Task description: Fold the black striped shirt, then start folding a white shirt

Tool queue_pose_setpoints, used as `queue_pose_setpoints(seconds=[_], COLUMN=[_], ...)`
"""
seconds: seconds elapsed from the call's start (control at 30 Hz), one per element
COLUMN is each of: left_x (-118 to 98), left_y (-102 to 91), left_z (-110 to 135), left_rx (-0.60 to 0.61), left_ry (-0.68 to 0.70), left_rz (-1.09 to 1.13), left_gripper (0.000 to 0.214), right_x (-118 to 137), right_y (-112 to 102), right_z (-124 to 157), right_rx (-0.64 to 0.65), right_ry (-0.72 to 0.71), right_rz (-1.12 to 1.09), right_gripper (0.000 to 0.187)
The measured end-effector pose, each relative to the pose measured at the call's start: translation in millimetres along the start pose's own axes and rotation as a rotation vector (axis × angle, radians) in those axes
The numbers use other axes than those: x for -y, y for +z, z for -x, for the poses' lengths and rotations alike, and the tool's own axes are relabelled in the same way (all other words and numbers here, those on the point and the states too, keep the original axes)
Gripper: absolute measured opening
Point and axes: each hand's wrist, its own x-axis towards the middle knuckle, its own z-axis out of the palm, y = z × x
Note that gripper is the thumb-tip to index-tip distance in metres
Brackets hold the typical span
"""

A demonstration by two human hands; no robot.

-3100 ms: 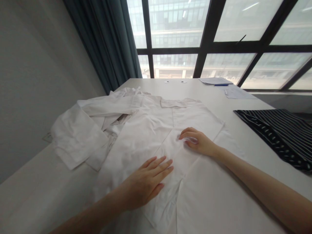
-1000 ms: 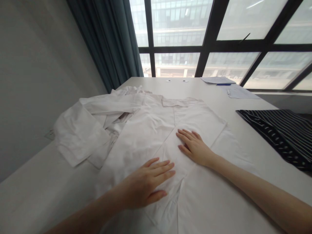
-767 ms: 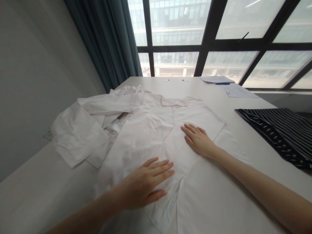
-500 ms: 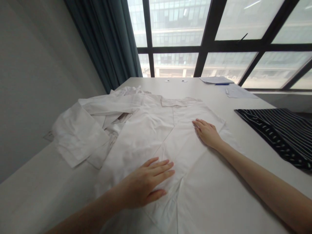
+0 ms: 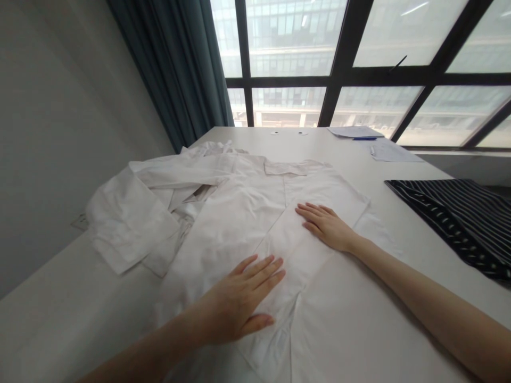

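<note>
A white shirt lies spread on a white table, collar toward the window, with its left sleeve crumpled in a heap. My left hand rests flat on the shirt's front near me, fingers stretched out and slightly apart. Farther up the front panel, my right hand lies flat too, palm down, fingers pointing left toward the button line. Neither hand holds anything.
A dark striped garment lies at the table's right edge. Papers and a blue pen sit at the far side by the window. A dark curtain hangs at the back left, beside a grey wall.
My right hand slid right across the shirt's front toward its edge, then came back left to the middle. It went from curled fingers to flat. My left hand stayed pressed in place.
</note>
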Motion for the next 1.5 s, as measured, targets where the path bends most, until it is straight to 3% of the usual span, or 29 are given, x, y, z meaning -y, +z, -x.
queue_pose_setpoints(seconds=[0.13,0.37,0.7,1.0,1.27,1.33,1.5], left_x=[-2,-4,-3,-4,-4,-4,-4], left_y=[-2.4,-2.2,-5.0,-6.6,-7.5,-7.7,-8.3], left_z=[0,-1,0,0,1,1,2], left_rx=[0.026,0.093,0.048,0.084,0.041,0.032,0.031], left_ry=[-0.008,-0.038,-0.022,-0.019,0.006,0.02,0.068], left_rz=[-0.015,-0.046,-0.034,-0.038,-0.037,-0.038,-0.035], left_gripper=[0.067,0.071,0.071,0.072,0.065,0.063,0.063], right_x=[-7,-49,-107,-137,-129,-122,-87], right_y=[2,-1,-6,-3,-1,-4,-12], right_z=[-2,-22,-59,-79,-74,-73,-67], right_rx=[0.063,0.129,0.125,0.013,-0.21,-0.276,-0.301], right_ry=[0.083,0.252,0.439,0.572,0.732,0.679,0.165], right_rz=[0.057,0.114,0.176,0.215,0.298,0.352,0.422], right_gripper=[0.055,0.059,0.062,0.061,0.055,0.053,0.044])
